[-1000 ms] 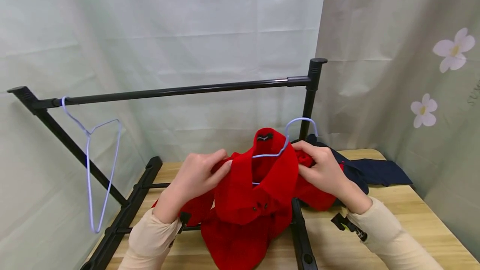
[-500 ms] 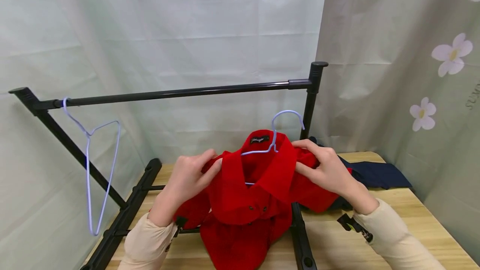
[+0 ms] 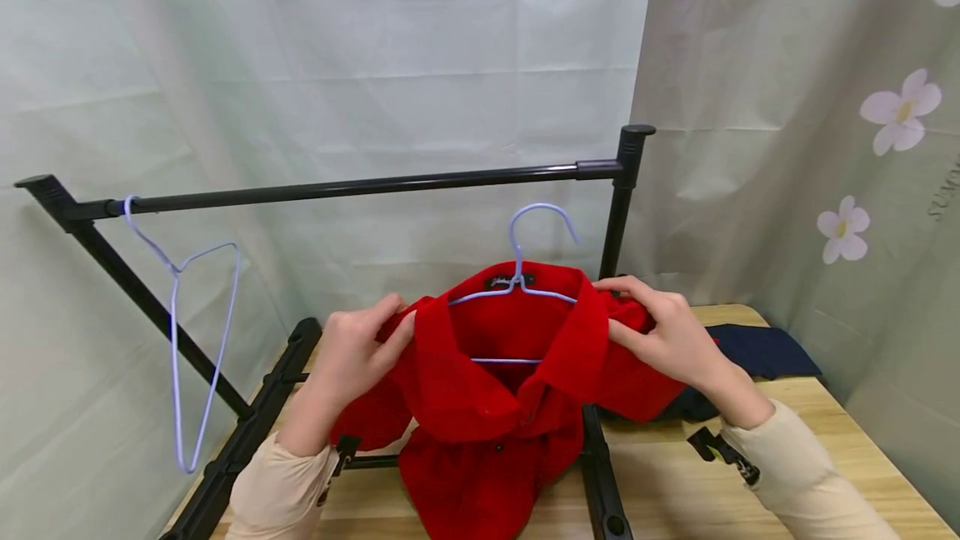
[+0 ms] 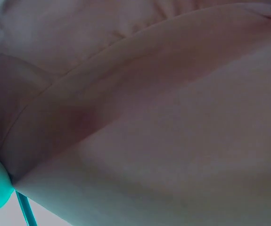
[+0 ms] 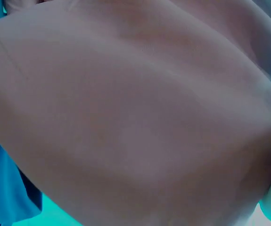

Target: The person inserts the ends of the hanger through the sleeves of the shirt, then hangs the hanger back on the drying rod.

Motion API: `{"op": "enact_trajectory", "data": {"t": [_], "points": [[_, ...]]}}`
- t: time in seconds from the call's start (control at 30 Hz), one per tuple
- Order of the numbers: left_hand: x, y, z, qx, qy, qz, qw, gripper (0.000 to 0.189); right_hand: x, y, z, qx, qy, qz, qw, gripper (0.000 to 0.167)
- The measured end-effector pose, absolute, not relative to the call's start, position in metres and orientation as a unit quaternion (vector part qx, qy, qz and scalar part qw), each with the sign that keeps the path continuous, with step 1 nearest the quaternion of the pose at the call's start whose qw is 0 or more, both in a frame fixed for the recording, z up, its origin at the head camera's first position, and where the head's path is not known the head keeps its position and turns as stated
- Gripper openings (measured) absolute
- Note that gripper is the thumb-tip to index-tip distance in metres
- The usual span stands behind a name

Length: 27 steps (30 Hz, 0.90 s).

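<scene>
In the head view a red collared shirt (image 3: 487, 415) is held up over the table, its collar spread. A lilac wire hanger (image 3: 517, 257) is inside it; the hook rises above the collar and the lower bar shows through the neck opening. My left hand (image 3: 356, 357) pinches the shirt at its left shoulder between thumb and fingers. At the opposite shoulder my right hand (image 3: 667, 336) pinches the cloth likewise. Close, blurred cloth (image 4: 149, 117) fills most of the left wrist view, and similar cloth (image 5: 135, 117) the right wrist view; neither shows fingers.
A black garment rack (image 3: 360, 187) stands on the wooden table (image 3: 660, 473), its top bar behind the shirt. A bare lilac hanger (image 3: 177, 269) hangs at the bar's left end. Dark navy clothing (image 3: 765, 351) lies at right. Curtains (image 3: 450, 65) enclose the table.
The hanger hook has swung left and risen, now standing near the middle of the collar. My hands have moved apart, spreading the shirt's shoulders and opening the neck wider.
</scene>
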State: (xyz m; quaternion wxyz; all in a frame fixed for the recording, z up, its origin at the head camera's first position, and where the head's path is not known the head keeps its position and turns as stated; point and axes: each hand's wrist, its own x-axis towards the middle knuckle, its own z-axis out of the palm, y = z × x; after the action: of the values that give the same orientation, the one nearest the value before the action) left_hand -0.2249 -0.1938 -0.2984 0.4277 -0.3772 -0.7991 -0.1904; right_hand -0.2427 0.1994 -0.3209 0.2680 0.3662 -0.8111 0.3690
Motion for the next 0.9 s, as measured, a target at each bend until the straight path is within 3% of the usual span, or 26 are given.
{"op": "enact_trajectory", "data": {"t": [0.63, 0.9], "points": [[-0.228, -0.204, -0.301, -0.371, -0.777, -0.215, 0.462, 0.043, -0.243, 0.211, -0.328, 0.344, -0.814, 0.392, 0.255, 0.018], [-0.226, -0.204, -0.3, -0.373, -0.783, -0.217, 0.448, 0.04, -0.245, 0.207, -0.335, 0.397, -0.778, 0.397, 0.281, 0.029]]}}
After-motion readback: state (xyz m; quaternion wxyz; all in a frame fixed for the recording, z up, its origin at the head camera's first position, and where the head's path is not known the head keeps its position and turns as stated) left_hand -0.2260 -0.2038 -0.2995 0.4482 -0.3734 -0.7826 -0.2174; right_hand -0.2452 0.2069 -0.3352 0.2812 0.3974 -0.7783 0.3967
